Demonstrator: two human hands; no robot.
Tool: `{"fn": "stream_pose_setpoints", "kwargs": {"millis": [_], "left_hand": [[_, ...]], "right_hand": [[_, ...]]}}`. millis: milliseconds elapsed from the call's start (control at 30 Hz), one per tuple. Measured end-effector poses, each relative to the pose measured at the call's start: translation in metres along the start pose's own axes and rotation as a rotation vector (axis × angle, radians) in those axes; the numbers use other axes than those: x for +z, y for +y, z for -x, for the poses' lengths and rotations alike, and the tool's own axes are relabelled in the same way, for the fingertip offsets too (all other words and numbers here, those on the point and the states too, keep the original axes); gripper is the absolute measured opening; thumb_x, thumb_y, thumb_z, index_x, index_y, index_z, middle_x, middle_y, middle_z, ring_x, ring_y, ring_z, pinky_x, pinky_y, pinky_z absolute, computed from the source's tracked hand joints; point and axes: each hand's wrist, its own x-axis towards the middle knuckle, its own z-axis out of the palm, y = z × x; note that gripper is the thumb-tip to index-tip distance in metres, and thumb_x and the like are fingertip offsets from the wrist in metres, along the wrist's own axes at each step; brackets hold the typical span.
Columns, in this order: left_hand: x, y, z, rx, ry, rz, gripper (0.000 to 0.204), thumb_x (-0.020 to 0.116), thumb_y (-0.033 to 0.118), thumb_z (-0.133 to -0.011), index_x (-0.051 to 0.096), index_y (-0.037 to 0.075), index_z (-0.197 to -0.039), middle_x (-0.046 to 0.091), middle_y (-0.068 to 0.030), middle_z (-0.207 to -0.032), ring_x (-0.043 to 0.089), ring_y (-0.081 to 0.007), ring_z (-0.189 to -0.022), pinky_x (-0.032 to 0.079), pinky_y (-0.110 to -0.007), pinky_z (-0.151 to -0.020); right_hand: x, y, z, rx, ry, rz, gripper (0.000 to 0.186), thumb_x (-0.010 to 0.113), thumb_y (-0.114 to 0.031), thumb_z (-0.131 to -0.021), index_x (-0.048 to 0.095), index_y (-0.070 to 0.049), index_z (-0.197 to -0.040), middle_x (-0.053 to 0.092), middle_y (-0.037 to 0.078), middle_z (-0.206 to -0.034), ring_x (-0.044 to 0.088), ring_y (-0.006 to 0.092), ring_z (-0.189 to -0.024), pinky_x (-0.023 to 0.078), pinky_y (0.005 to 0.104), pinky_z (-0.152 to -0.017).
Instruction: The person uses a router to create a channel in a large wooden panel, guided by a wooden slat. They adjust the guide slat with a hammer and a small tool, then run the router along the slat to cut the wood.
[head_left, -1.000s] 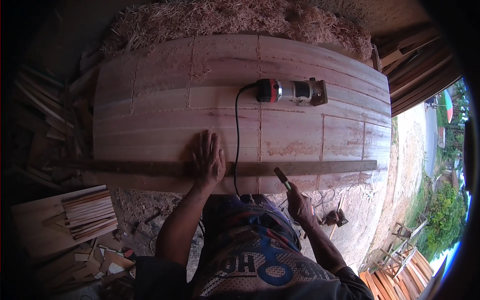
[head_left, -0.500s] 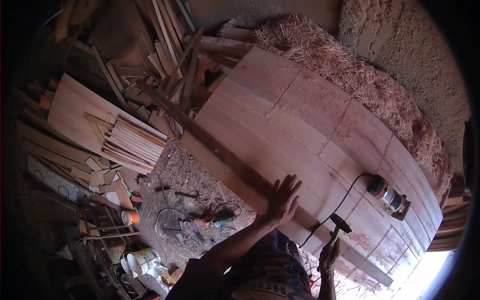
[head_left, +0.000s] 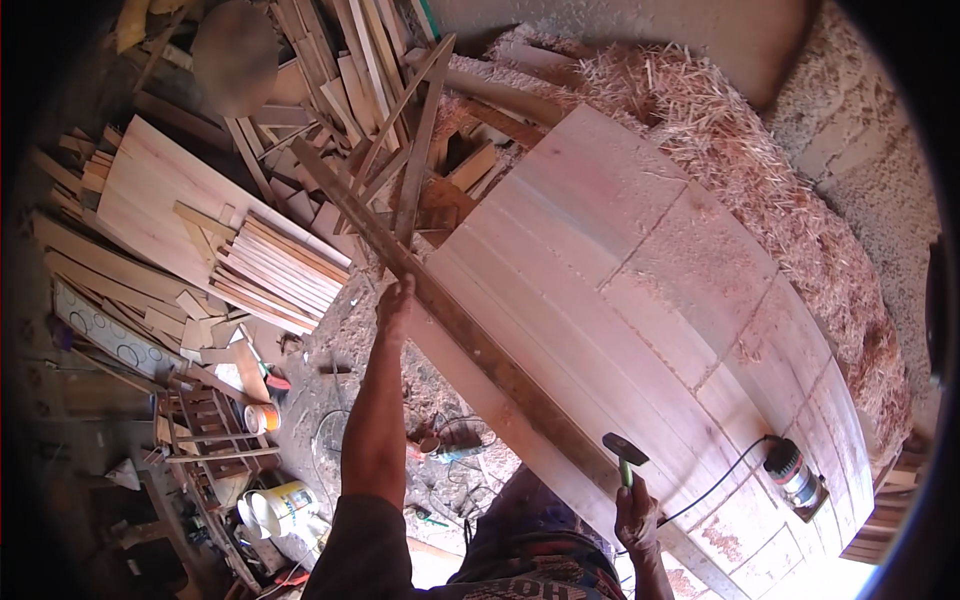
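A hammer (head_left: 626, 450) with a dark head and a green handle stands up out of my right hand (head_left: 637, 518), whose fingers are wrapped round the handle. Stretched forward, my left hand (head_left: 396, 300) grips the edge of a long dark wooden plank (head_left: 470, 345). That plank lies slantwise along the near edge of a wide panel of joined pale boards (head_left: 570, 270), and its far end sticks out past the panel's corner. The hammer's head hangs over the near part of the plank.
A corded power tool (head_left: 795, 478) stands on the panel at the right. Wood shavings (head_left: 780, 210) are heaped behind it. Timber offcuts (head_left: 360, 80) lean at the far left, near stacked strips (head_left: 275, 270). A white bucket (head_left: 285, 508) and cables are on the littered floor.
My left hand has moved from open above the plank to farther forward and left, taking hold of its edge. My right hand has brought the hammer leftward over the plank. The view has shifted.
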Motion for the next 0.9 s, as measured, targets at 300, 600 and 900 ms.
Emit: {"fn": "stream_pose_setpoints", "kwargs": {"millis": [300, 600, 900], "left_hand": [[-0.011, 0.031, 0.004, -0.278, -0.176, 0.351, 0.077, 0.075, 0.056, -0.088, 0.061, -0.002, -0.136, 0.064, -0.0153, -0.134, 0.056, -0.0241, -0.125, 0.042, -0.039, -0.106], [-0.013, 0.041, -0.003, -0.331, -0.248, 0.463, 0.078, 0.076, 0.055, -0.088, 0.060, -0.007, -0.133, 0.065, -0.0174, -0.130, 0.060, -0.0255, -0.119, 0.045, -0.041, -0.104], [0.000, 0.018, -0.009, -0.250, -0.171, 0.511, 0.068, 0.074, 0.053, -0.091, 0.068, -0.008, -0.121, 0.069, -0.0194, -0.122, 0.063, -0.0237, -0.114, 0.048, -0.040, -0.099]], "right_hand": [[0.049, -0.071, -0.080, -0.274, -0.166, -0.004, 0.050, 0.055, -0.007, -0.100, 0.044, -0.004, -0.148, 0.068, 0.031, -0.113, 0.069, 0.0475, -0.102, 0.056, 0.0503, -0.082], [0.098, -0.136, -0.189, -0.554, -0.317, 0.171, 0.068, 0.056, -0.001, -0.096, 0.035, -0.019, -0.158, 0.067, 0.024, -0.092, 0.067, 0.0441, -0.071, 0.053, 0.0524, -0.059], [0.130, -0.174, -0.243, -0.785, -0.298, 0.250, 0.077, 0.059, -0.001, -0.092, 0.031, -0.025, -0.160, 0.064, 0.019, -0.079, 0.065, 0.0382, -0.063, 0.052, 0.0498, -0.057]]}}
